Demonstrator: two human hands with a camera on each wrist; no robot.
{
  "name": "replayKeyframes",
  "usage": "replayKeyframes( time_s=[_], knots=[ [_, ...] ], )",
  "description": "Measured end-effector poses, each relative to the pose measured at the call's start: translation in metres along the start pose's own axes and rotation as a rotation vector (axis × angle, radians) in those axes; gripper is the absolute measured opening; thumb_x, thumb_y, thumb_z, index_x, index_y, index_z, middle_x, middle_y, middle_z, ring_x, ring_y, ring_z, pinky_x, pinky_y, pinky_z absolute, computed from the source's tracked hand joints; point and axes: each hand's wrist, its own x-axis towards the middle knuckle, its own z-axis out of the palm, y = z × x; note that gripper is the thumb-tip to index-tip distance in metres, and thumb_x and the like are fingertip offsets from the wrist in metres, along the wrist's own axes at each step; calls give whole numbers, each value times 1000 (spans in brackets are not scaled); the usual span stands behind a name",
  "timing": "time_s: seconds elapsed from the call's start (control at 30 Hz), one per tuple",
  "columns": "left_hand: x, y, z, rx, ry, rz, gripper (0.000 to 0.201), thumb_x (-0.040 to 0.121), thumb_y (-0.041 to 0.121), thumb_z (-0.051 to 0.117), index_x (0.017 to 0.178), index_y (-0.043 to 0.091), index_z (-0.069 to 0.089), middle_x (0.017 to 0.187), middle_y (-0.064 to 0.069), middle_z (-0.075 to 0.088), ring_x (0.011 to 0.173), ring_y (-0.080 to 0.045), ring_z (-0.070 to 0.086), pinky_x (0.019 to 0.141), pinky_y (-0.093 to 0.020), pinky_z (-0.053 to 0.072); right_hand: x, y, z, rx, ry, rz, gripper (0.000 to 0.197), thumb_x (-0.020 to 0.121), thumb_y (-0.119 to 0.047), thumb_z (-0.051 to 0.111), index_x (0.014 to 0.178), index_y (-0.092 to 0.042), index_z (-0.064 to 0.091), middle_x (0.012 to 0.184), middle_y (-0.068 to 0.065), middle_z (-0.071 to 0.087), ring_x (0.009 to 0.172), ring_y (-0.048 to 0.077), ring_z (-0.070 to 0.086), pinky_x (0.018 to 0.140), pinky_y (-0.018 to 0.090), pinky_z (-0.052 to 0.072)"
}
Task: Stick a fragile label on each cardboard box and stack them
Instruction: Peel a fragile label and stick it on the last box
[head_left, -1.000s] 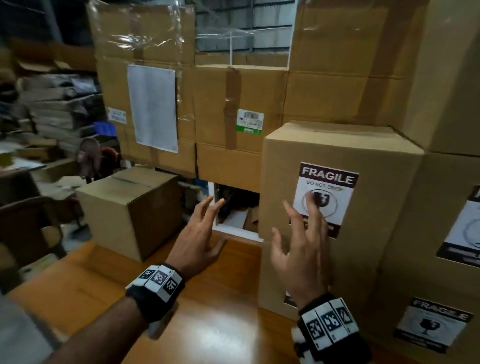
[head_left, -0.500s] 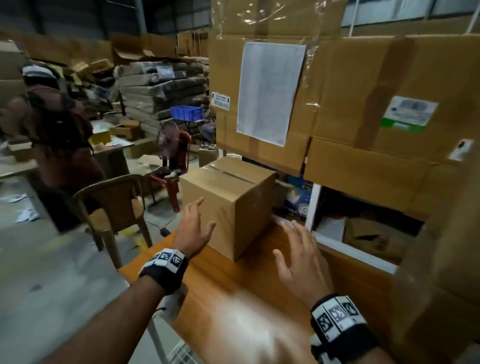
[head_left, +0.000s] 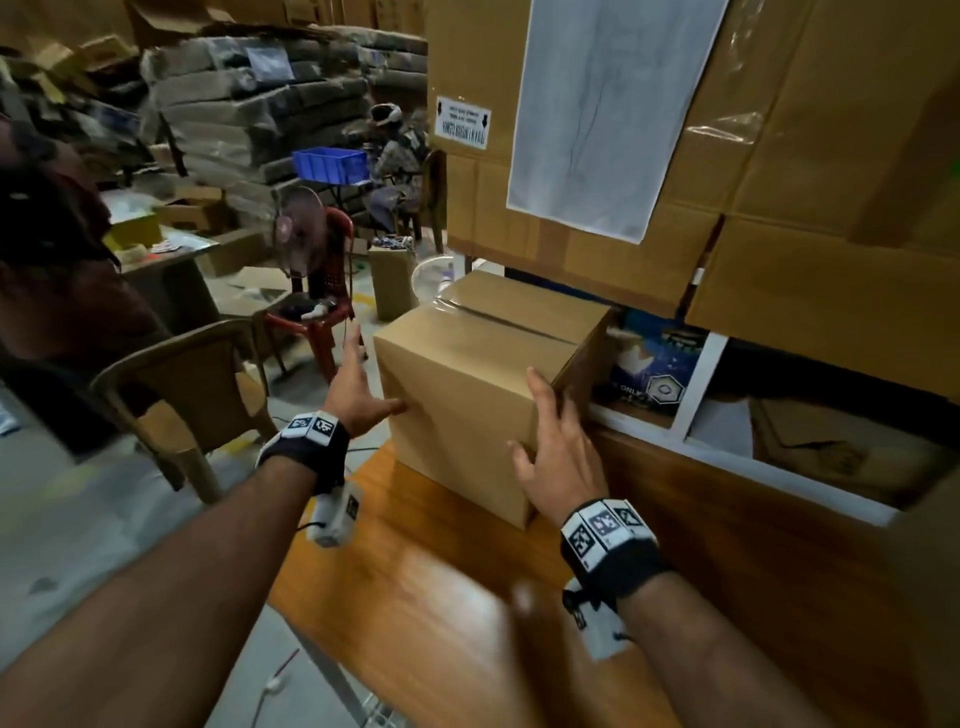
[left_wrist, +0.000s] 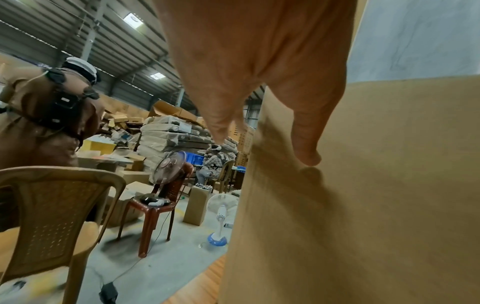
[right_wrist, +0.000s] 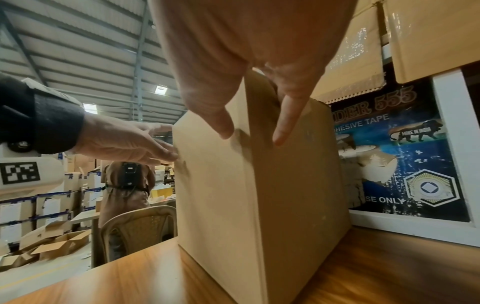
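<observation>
Only one small cardboard box (head_left: 467, 384) stands on the wooden table (head_left: 415, 597), sealed along its top with clear tape, its visible faces plain brown. Two hands flank it. The left hand (head_left: 358, 389) has its fingers straight, thumb touching the box's left front edge, fingers reaching past the left side. The right hand (head_left: 558, 441) straddles the box's right front corner, thumb on the front face and straight fingers against the right side — neither hand is curled round anything.

Behind the box rises a wall of big cartons (head_left: 779, 156) bearing one large blank white sheet (head_left: 597, 104) and one small white sticker (head_left: 462, 122), its print too small to read. To the right of the box a dark blue poster (right_wrist: 405, 156) reads "ADHESIVE TAPE", "MAKE IN INDIA" and "…SE ONLY" — its left edge is hidden. Two plastic chairs stand on the floor, one tan (head_left: 192, 384) and one red (head_left: 322, 306), the red one with a fan (head_left: 293, 234) on it.
</observation>
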Motion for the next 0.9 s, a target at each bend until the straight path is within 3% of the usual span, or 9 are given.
replayKeyframes(
  time_s=[0.1,0.2,0.27,0.4,0.57,0.73,0.83,0.9],
  knots=[
    [3,2,0,9,-55,91,137,65,6,97,163,36,6,162,-9,34,143,-28,41,118,-43,37,3,3,5,-11,61,-8,90,94,-25,73,160,-42,14,151,14,45,120,26,65,90,30,56],
    [-12,9,-2,68,-37,183,125,63,14,98,157,48,22,160,-5,36,141,-32,44,113,-57,44,-7,6,4,-7,116,-10,85,93,-28,74,158,-37,19,145,10,49,120,26,63,90,34,58],
    [-33,18,-2,83,-28,236,115,63,23,98,151,53,31,154,-2,43,134,-30,50,106,-58,50,-22,12,0,10,151,4,87,91,-31,76,157,-35,20,145,9,50,124,28,60,92,38,59],
    [-92,49,-2,130,19,392,100,68,32,94,150,44,39,147,2,48,130,-22,51,101,-54,54,-67,25,-25,47,221,26,89,86,-35,82,156,-33,25,148,5,50,133,24,54,101,39,55],
    [-169,87,2,153,-19,452,95,70,35,91,150,40,39,142,0,46,124,-20,52,93,-46,57,-142,32,-78,61,260,41,89,84,-45,80,155,-32,28,143,2,52,122,19,59,86,43,63],
    [-251,125,17,133,-46,469,95,64,44,86,149,32,44,130,0,44,109,-12,50,79,-27,49,-215,35,-134,10,307,78,88,81,-53,77,154,-31,32,147,-1,52,130,16,55,85,40,64],
    [-297,146,32,91,-64,482,98,60,37,91,147,27,47,127,-5,47,105,-20,56,78,-32,53,-260,41,-165,-22,337,97,87,81,-57,76,152,-29,35,145,-1,53,128,15,55,87,38,63],
    [-327,160,43,95,-77,498,101,57,36,93,146,25,48,123,-4,46,104,-19,55,77,-39,57,-293,49,-182,-41,345,118,88,80,-58,76,152,-29,36,144,-2,53,125,12,56,86,37,63]
  ],
)
